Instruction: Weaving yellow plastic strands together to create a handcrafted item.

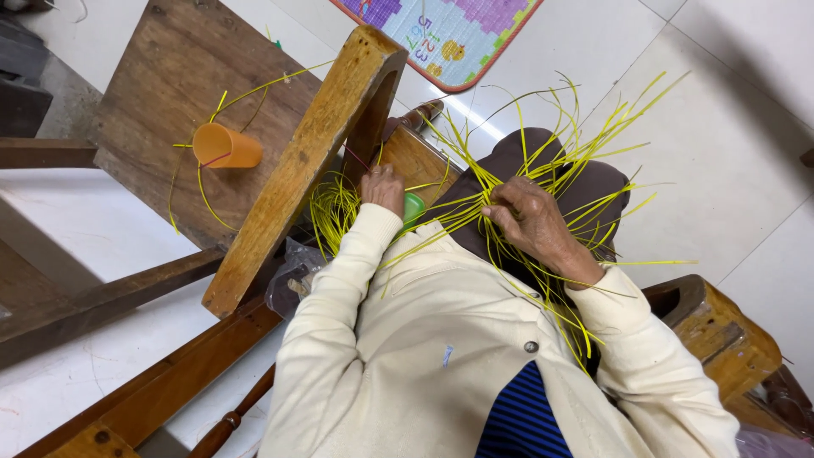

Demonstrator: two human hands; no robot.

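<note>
Strands, thin yellow plastic (543, 161), a loose fan over the lap, on dark brown cloth (543, 153). Right hand (530, 222) pinches a bunch where strands cross. Left hand (383, 188) is closed on a small green object (413, 206) wound with yellow strands beside a slanted wooden beam (305, 161). Probably light, springy, slippery; best gripped near the woven base, not the whippy tips. Orange plastic cup (225, 147) lies apart on a worn wooden board (170, 93).
</note>
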